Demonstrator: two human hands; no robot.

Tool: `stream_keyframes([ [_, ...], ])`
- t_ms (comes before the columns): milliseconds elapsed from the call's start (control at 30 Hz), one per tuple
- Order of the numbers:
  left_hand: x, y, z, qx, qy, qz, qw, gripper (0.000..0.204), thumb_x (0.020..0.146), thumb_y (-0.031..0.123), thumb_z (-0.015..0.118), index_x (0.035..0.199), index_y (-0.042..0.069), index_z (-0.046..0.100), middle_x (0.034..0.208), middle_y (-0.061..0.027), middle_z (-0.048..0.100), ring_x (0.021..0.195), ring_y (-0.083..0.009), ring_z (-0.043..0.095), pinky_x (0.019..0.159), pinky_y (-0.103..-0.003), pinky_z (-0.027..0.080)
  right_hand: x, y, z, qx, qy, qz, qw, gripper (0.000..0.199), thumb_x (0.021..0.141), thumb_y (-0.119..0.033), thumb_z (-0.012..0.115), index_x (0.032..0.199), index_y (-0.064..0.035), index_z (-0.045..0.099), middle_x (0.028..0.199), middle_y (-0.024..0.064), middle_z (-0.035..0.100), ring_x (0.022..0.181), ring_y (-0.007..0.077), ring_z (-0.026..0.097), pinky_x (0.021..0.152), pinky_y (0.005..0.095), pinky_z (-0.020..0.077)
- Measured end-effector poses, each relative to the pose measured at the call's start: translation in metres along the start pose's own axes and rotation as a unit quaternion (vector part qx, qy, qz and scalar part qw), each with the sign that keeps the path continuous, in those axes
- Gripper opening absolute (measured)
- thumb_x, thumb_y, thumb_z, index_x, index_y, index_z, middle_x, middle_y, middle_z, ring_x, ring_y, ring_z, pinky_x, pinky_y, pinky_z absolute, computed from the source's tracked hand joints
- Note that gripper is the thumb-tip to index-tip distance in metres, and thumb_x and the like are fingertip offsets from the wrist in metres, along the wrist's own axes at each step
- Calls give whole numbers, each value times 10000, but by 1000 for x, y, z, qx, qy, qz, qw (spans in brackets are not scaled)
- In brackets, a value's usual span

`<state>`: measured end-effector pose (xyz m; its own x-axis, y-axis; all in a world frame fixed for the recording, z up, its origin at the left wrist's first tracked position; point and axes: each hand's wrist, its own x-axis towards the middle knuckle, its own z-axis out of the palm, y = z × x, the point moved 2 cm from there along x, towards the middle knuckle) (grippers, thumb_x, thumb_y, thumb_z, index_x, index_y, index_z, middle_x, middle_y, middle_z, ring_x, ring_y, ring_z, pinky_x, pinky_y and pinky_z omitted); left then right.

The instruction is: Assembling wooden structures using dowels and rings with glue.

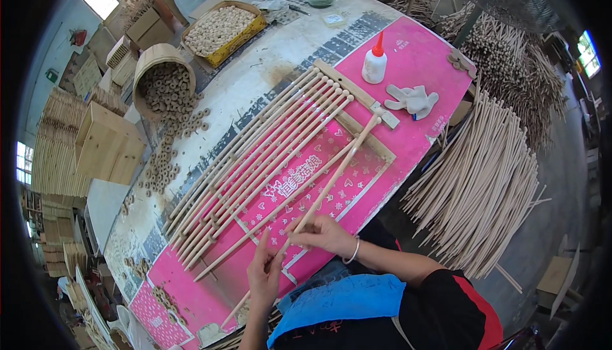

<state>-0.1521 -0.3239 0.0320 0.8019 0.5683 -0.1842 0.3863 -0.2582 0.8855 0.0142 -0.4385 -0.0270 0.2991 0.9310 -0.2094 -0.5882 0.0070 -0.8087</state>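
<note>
Worktable (229, 117): spread across the middle of the room, its pale, scuffed top partly covered by a pink printed sheet (421, 63).
Stick heap (478, 190): a big fan of loose pale sticks just off the table's right edge; a darker bristling stack (516, 63) rises behind it.
Wooden box (108, 143): beside the table's far left, with stacked boards near it.
Bucket (156, 55): tipped on its side, mouth toward the worker, with a spill of small brown rings (169, 127) running down the left of the table and taking up that side.
Yellow tray (242, 41): past the bucket, filled with pale wooden balls.
Row of rods (324, 122): slanting side by side across the sheet, ball ends along a wooden bar (350, 85), crowding the space left of the held stick. One more rod lies between that stick and the row.
Held stick (331, 184): slanting over the sheet's near half, its upper end by the right end of the bar, its lower end running past the hands toward the near edge.
Right hand (322, 232): fingers pinched around that stick, a pale band on the wrist.
Left hand (264, 273): lower down, right where the stick passes; from here I can't tell whether its fingers close on it.
Glove (413, 100): whitish, crumpled on the sheet beyond the bar.
Bottle (374, 67): white, red-nozzled, upright near the glove.
</note>
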Motion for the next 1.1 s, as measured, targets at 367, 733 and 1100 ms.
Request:
stream_keyframes([
  [367, -30, -35, -42, 35, -2, -30, 999, 245, 1008, 86, 647, 1223, -7, 719, 795, -45, 542, 711, -134, 522, 633, -292, 406, -5, -90, -79, -52, 99, -76, 991, 268, 990, -183, 739, 1197, -14, 711, 968, 24, 721, 724, 48, 606, 608, 196, 489],
  [733, -18, -20, -31, 114, 41, 31, 992, 99, 952, 29, 704, 1039, -16, 713, 796, -70, 542, 678, -161, 512, 600, -299, 380, -29, -88, -92, -27, 161, -56, 985, 318, 983, -197, 742, 1236, -15, 682, 895, -8, 656, 718, 54, 597, 626, 206, 496],
  [1100, -5, -17, -16, 116, 45, 40, 991, 94, 951, 20, 700, 1034, -23, 711, 829, -85, 566, 715, -172, 550, 633, -299, 423, -41, -80, -120, -82, 227, -29, 970, 357, 975, -266, 764, 1233, -26, 706, 913, -21, 677, 716, 38, 590, 588, 197, 468],
])
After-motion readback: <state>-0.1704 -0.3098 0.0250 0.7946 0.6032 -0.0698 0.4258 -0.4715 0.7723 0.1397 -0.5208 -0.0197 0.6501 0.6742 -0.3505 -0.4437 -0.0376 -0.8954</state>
